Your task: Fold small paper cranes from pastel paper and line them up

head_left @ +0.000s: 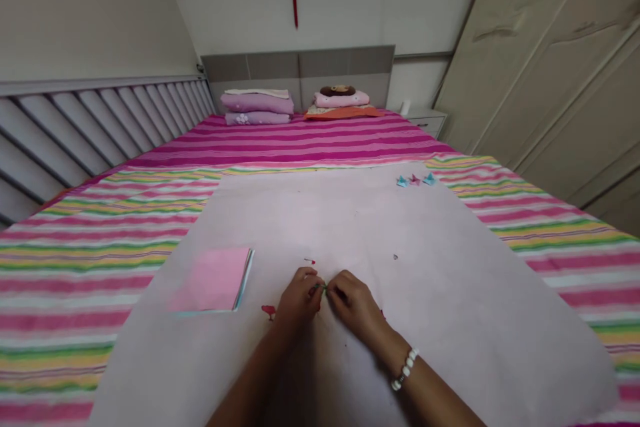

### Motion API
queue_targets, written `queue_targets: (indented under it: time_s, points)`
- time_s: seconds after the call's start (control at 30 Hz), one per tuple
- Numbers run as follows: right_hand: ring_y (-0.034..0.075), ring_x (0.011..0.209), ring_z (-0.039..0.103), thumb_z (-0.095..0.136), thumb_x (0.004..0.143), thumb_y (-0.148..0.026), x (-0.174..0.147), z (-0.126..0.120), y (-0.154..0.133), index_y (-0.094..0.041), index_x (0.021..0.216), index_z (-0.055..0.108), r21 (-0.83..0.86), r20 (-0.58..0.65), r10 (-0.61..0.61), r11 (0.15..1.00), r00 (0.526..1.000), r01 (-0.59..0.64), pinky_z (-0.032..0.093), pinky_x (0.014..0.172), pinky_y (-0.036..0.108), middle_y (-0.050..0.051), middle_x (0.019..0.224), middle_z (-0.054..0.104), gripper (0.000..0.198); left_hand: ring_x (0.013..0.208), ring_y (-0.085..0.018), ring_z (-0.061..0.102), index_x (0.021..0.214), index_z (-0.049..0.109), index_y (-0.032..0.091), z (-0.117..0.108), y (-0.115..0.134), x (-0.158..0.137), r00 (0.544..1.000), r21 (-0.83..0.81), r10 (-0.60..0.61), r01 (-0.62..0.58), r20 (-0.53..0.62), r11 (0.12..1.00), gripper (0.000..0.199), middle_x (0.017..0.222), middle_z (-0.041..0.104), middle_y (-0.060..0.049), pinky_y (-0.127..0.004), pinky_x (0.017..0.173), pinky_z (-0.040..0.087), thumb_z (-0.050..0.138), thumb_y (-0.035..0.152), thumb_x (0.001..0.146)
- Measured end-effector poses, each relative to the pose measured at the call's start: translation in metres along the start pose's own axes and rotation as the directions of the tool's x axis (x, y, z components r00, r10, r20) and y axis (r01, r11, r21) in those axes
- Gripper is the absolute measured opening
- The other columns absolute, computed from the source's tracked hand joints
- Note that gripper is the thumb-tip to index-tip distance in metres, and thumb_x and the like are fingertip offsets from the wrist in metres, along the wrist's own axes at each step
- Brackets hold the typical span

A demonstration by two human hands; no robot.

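Above the white sheet (340, 213), my two hands meet near its lower middle. The fingers of my left hand (301, 297) are pinched on one side of a small green piece (325, 287). My right hand (354, 300), with a white beaded bracelet (405, 368) on its wrist, pinches the same piece from the other side. Most of the piece is hidden by the fingers, so its kind cannot be made out. A red mark or scrap (269, 311) shows just left of my left hand, and a small red-tipped thing (311, 261) is beyond it.
A stack of coloured square paper (220, 280), pink on top, lies at the left. Small folded-paper figures (415, 179), two blue and one pink, stand at the far right of the sheet. Striped bedding (500, 207) surrounds it; folded quilts (257, 107) and a headboard are behind.
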State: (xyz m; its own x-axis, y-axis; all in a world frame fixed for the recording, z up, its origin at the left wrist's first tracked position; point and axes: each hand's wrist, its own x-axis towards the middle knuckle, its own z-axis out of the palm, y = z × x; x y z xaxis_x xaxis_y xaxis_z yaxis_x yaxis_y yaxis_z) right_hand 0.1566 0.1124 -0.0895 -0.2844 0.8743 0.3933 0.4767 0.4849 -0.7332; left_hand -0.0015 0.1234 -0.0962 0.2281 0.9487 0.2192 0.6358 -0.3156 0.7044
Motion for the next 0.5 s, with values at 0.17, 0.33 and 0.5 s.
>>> queue_targets:
  time_s: [0.17,0.33,0.5]
  points:
    - [0.014,0.064,0.053,0.052,0.077,-0.005,0.008,-0.007,0.003,-0.019,0.067,0.059,0.052,0.003,0.039,0.998,0.999,-0.04,0.04,0.059,0.024,0.001,0.07,0.056,0.018,0.065,-0.013,0.062,0.105,0.062,0.016,0.003,-0.005,0.002,0.988,-0.089,0.043,-0.056,-0.149,0.994,0.029,0.109,0.056,-0.012,-0.03,0.059,0.055,0.05,0.028,0.081]
    - [0.013,0.057,0.055,0.055,0.071,-0.008,0.041,-0.042,0.039,-0.017,0.067,0.064,0.145,-0.133,0.188,0.975,0.973,-0.168,0.041,0.053,0.022,-0.001,0.063,0.061,0.013,0.076,-0.017,0.066,0.103,0.063,0.018,0.004,-0.014,-0.004,0.963,-0.054,0.003,-0.018,-0.27,0.998,0.027,0.105,0.062,-0.01,-0.03,0.06,0.058,0.052,0.029,0.081]
    - [0.015,0.059,0.061,0.057,0.078,-0.016,0.101,-0.102,0.101,-0.013,0.077,0.065,0.12,-0.314,0.333,0.943,0.889,-0.31,0.048,0.056,0.025,0.001,0.063,0.064,0.009,0.096,-0.022,0.066,0.1,0.067,0.02,0.007,-0.043,-0.013,0.93,0.115,0.121,-0.086,-0.346,0.99,0.025,0.105,0.067,-0.009,-0.037,0.083,0.057,0.051,0.024,0.081]
